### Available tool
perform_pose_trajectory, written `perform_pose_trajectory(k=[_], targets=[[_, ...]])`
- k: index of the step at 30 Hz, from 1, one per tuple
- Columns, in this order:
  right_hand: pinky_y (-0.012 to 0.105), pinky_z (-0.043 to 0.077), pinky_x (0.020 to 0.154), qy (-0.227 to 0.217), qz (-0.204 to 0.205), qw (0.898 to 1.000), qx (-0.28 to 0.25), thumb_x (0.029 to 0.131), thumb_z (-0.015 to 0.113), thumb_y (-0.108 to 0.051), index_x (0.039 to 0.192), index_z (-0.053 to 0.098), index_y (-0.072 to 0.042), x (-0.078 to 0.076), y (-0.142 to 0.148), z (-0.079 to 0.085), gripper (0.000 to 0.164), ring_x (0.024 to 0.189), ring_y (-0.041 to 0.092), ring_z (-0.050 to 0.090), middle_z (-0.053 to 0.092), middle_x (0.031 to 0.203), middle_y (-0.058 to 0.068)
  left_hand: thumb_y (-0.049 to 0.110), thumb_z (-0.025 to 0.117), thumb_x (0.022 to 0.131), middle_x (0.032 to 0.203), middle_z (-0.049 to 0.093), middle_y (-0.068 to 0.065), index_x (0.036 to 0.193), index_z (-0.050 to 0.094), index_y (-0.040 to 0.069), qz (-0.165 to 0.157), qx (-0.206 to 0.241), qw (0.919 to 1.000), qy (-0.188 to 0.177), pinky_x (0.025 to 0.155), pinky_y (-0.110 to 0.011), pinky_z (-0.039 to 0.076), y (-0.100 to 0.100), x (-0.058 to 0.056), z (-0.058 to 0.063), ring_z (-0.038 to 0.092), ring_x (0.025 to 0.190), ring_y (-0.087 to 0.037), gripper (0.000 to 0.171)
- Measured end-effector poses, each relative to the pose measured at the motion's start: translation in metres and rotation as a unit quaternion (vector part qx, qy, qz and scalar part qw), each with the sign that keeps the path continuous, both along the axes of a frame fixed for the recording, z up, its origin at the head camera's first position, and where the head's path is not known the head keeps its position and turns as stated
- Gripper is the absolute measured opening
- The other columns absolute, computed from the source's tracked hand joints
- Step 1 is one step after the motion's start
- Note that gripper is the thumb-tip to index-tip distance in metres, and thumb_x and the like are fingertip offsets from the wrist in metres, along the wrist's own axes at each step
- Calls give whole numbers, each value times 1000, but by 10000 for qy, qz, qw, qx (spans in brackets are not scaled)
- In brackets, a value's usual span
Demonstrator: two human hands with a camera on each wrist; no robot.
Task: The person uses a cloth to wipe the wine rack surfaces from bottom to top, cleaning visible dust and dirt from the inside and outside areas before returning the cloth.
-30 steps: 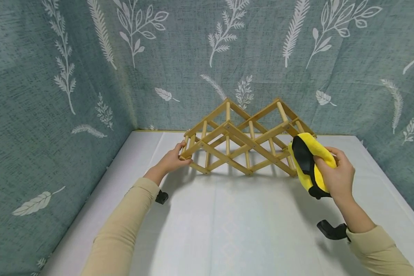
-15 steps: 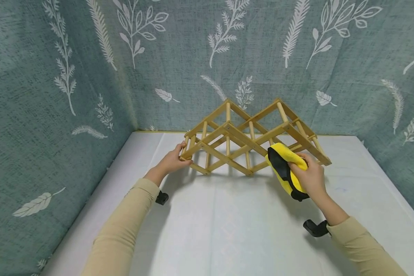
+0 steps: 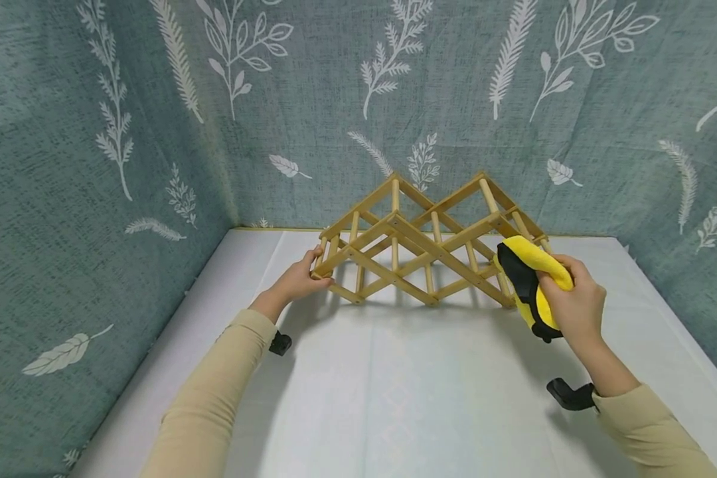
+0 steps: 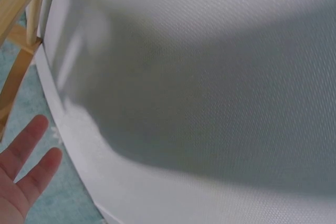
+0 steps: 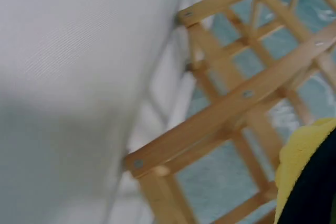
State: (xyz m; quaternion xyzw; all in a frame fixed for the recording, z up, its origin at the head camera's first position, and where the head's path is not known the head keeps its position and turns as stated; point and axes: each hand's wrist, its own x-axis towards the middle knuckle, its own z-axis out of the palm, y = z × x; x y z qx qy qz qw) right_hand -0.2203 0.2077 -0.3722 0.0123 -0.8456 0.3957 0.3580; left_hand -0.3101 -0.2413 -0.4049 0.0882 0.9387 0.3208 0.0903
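A folding wooden wine rack (image 3: 415, 232) of crossed slats and dowels stands at the back of the white table. At its left end, my left hand (image 3: 301, 275) holds the rack, thumb in front and fingers around the end bar. Two of its fingers (image 4: 39, 174) show spread apart in the left wrist view. My right hand (image 3: 576, 302) grips a yellow, fuzzy cloth pad (image 3: 540, 255) with a black panel and trim. The pad overlaps the rack's right end in the head view and covers part of its slats. In the right wrist view, the pad (image 5: 302, 153) shows at the lower right.
The white table (image 3: 418, 392) runs back to a blue-green, leaf-patterned cloth wall (image 3: 334, 79). Another such wall (image 3: 54, 232) rises along the left side. Black wrist mounts (image 3: 570, 395) stick out beneath both forearms.
My right hand moved the yellow pad left along the rack's front, then back right to its right end. The left hand and the rack have stayed in place.
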Motion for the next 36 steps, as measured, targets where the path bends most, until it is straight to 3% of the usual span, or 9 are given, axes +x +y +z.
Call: perform_pose_trajectory(k=[4,7,10,13,18,22,25,29,36], targets=[[6,35,53,180,179,9995,-190,80,68,-6,107,63,1,10,-14,8,28,60,-10,43,65,89,14,35,61,86,130,48,-23,145,16,11,9,-15,10000,29,94,-49,40,-1,-1,2,46,119,-37,78],[12,37,48,13,792,9969,26,78,69,-5,105,64,-1,14,-37,4,28,55,-2,44,64,84,13,35,61,85,128,50,-22,146,16,12,44,-14,10000,13,94,-49,41,-2,-1,3,47,118,-36,79],[19,38,44,-447,1620,9852,350,77,69,-6,104,63,-3,12,-69,-9,27,50,4,43,65,80,12,35,61,85,129,50,-21,146,15,14,71,22,10000,-52,95,-49,40,-3,-2,3,46,120,-35,79],[22,40,43,-1089,2161,9687,555,79,68,-9,106,63,-4,5,-106,-24,28,48,8,45,65,79,11,36,61,85,133,46,-20,146,15,14,62,30,10000,-56,97,-49,39,-3,-3,2,44,122,-35,79],[24,42,48,-1862,2458,9481,778,83,65,-15,111,60,-5,-14,-161,-40,30,52,12,49,66,87,11,35,62,84,138,41,-21,144,19,11,9,95,9999,37,97,-49,38,-2,-4,0,42,124,-36,78],[22,39,46,-2423,2355,9348,1093,84,64,-17,116,57,-5,-27,-189,-51,35,51,12,49,66,86,10,36,63,84,133,47,-20,145,18,12,-4,162,9999,-24,95,-47,40,0,-5,-2,47,119,-34,79],[22,35,42,-2630,2068,9346,1206,85,63,-19,116,57,-5,-35,-197,-59,35,45,12,46,64,76,9,34,63,85,131,48,-20,146,16,13,-44,175,9998,-30,95,-47,40,2,-6,-3,49,117,-34,79],[23,35,42,-2497,1691,9504,767,84,62,-19,111,58,-5,-38,-195,-61,31,45,14,47,64,74,10,34,62,85,134,45,-20,146,16,13,-56,211,9998,-39,97,-48,38,4,-6,-3,47,119,-34,79],[25,39,47,-2073,1760,9623,81,82,64,-17,104,58,-4,-31,-179,-51,26,53,18,51,66,83,14,33,62,85,139,40,-20,146,15,11,-15,200,9998,24,98,-49,37,-1,-4,-5,43,123,-35,80]])
